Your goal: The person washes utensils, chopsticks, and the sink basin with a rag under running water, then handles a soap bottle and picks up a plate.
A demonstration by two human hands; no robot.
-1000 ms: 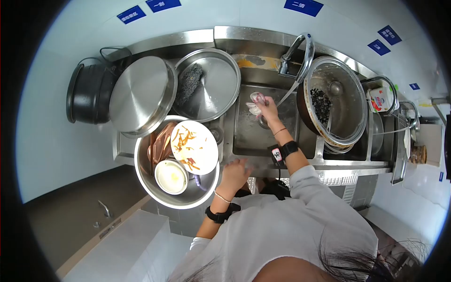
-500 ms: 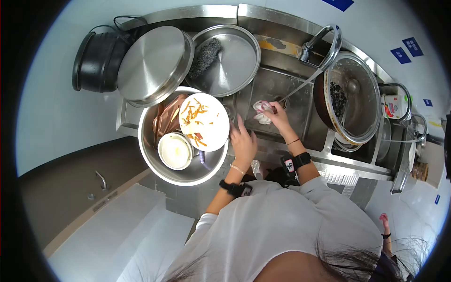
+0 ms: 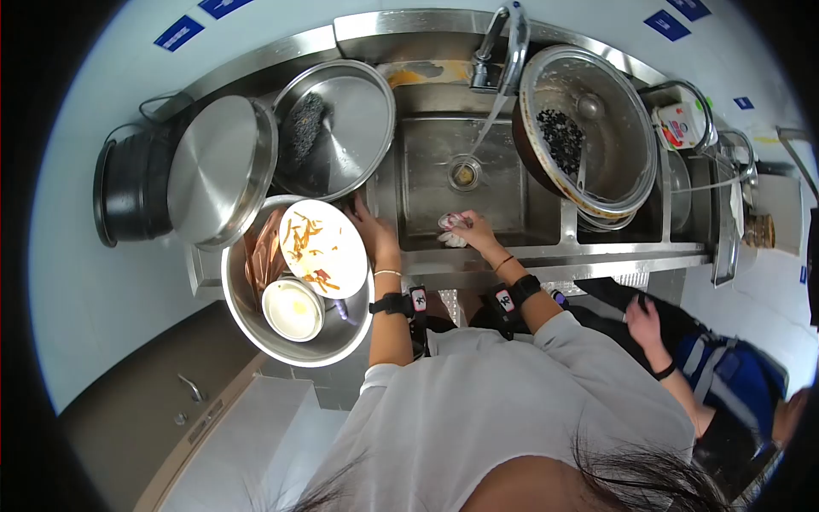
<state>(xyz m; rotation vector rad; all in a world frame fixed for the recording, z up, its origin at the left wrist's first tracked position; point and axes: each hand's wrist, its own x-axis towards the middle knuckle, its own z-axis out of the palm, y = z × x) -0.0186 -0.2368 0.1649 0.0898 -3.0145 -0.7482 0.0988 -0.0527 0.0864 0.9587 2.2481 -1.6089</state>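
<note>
My right hand [image 3: 474, 230] is closed on a crumpled white cloth with red marks [image 3: 449, 237], held low at the near side of the sink [image 3: 426, 200]. My left hand [image 3: 375, 234] has its fingers stretched forward between the sink's left edge and a white plate [image 3: 339, 249]. Its fingertips come close to a round steel pan [image 3: 358, 128]; whether they touch it I cannot tell. Orange-brown food scraps lie on the plate, which rests in a large steel basin [image 3: 236, 322] beside a cream-coloured bowl [image 3: 290, 312].
Water runs from the faucet [image 3: 514, 51] toward the drain [image 3: 465, 173]. A large pot [image 3: 627, 162] with dark scraps and a ladle stands right of it. Leftward are a tilted steel pan [image 3: 213, 162] and a black pot [image 3: 132, 192]. Another person's hand [image 3: 644, 322] appears at lower right.
The view has shifted right. My left hand has moved forward along the basin's side toward the steel pan. The cloth is now nearer the sink's front edge. Another person has come closer.
</note>
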